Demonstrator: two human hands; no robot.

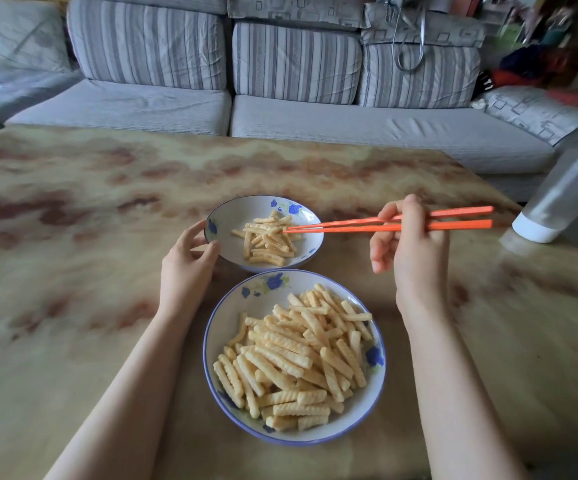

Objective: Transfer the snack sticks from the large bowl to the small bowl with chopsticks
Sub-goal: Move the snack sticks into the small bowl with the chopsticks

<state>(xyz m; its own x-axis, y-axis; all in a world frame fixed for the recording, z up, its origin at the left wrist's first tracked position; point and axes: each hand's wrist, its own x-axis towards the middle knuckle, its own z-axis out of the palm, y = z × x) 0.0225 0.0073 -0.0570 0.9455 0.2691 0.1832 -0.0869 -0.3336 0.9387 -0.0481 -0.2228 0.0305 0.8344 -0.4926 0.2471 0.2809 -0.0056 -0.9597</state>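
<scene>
The large bowl (228, 317), white with blue flowers, sits near me and is heaped with ridged yellow snack sticks (298, 358). Just beyond it stands the small bowl (232, 216) of the same pattern, holding several sticks (268, 240). My left hand (187, 261) grips the small bowl's left rim between thumb and fingers. My right hand (408, 240) holds a pair of orange chopsticks (349, 225). Their tips lie close together over the sticks in the small bowl; I cannot tell whether a stick is pinched between them.
The bowls stand on a marbled tan table (73, 271). A clear bottle with a white base (557, 199) stands at the right edge of the table. A grey striped sofa (280, 98) runs along the far side.
</scene>
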